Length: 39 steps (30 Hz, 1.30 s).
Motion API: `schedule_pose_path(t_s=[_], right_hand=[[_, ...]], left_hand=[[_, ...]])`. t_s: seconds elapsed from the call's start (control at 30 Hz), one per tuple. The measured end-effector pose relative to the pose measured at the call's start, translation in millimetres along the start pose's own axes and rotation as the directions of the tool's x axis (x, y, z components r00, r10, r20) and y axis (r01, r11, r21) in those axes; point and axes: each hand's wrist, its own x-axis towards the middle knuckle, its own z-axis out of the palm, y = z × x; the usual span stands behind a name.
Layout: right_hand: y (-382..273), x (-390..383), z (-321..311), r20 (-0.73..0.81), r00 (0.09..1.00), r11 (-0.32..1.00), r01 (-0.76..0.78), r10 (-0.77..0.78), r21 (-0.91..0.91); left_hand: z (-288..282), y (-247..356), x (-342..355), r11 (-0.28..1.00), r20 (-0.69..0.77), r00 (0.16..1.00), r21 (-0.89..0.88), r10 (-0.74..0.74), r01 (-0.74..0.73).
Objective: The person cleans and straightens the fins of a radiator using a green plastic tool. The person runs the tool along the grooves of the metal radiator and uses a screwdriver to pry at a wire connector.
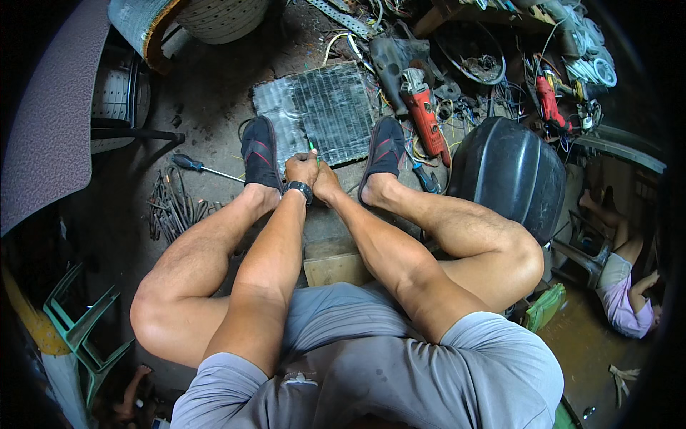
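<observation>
Between my feet lies a flat finned metal panel (332, 107), like a radiator core, grey and dusty at its left and darker on the right. My left hand (301, 169), with a dark watch at the wrist, is closed at the panel's near edge. A thin green-tipped tool (311, 145) pokes up from its fingers; its exact kind is hidden. Pressed up beside it, my right hand (327, 182) is closed too, and what its fingers hold is hidden. My dark shoes (260, 151) flank the panel on both sides.
A screwdriver (207, 168) and a heap of metal rods (175, 207) lie at left. Right of the panel are a red angle grinder (426, 118), tangled wires and a black rounded casing (507, 175). A red power tool (550, 104) lies farther right. Another person (625, 293) is at far right.
</observation>
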Motion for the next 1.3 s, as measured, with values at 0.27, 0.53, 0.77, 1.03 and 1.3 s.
schedule_pose_path(t_s=[0.27,0.53,0.77,1.03,1.3], right_hand=[[0.2,-6.3,-4.7,0.012,1.000,1.000,-0.023,0.023,-0.015],[9.9,-12.4,-3.5,0.018,0.999,0.999,-0.039,0.039,-0.015],[29.3,-15.7,-2.2,0.034,0.999,0.998,0.036,-0.035,-0.046],[26.5,-31.0,-6.1,0.068,0.998,0.993,0.010,-0.002,-0.120],[46.0,-42.2,-6.2,0.030,1.000,0.990,0.009,-0.005,-0.140]], left_hand=[[7.7,-12.9,2.3,0.998,0.027,1.000,-0.058,0.002,-0.001],[13.1,-21.3,-3.7,0.997,0.043,0.999,-0.081,-0.013,0.016],[18.5,-30.9,-17.4,0.997,0.028,1.000,-0.082,0.008,-0.006],[17.8,-44.7,-22.6,0.995,0.038,0.999,-0.104,0.013,-0.009],[25.9,-52.8,-41.2,0.992,0.025,0.999,-0.125,0.032,-0.029]])
